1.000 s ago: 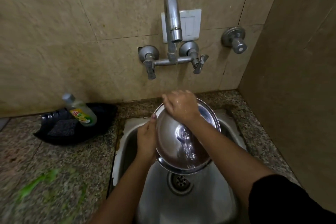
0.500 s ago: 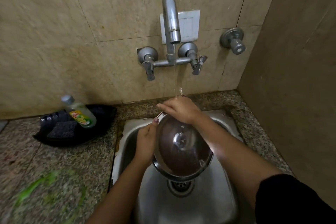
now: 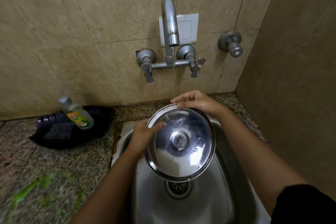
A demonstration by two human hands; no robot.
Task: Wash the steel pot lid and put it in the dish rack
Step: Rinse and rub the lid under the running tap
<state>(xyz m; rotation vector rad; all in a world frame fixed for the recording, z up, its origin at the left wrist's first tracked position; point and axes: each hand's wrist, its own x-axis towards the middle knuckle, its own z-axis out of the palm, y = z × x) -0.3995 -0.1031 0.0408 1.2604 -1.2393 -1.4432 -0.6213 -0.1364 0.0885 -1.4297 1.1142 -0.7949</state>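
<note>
The round steel pot lid (image 3: 181, 143) hangs tilted over the steel sink (image 3: 227, 178), its shiny concave underside turned up toward me. My left hand (image 3: 143, 136) grips its left rim, thumb on the inner face. My right hand (image 3: 196, 102) pinches the far top rim. A thin stream of water falls from the wall tap (image 3: 170, 23) onto the lid's top edge by my right fingers. No dish rack is in view.
A dish-soap bottle (image 3: 77, 113) leans in a black tray (image 3: 76, 132) holding a dark scrub pad (image 3: 58, 130) on the granite counter (image 3: 45, 172) at left. A green smear lies on the counter's near left. Tiled walls close the back and right. The drain (image 3: 179, 188) sits below the lid.
The lid has tipped so that its inner face points more toward me. My right hand has slid from the lid's face up to its far rim. The water stream has thinned.
</note>
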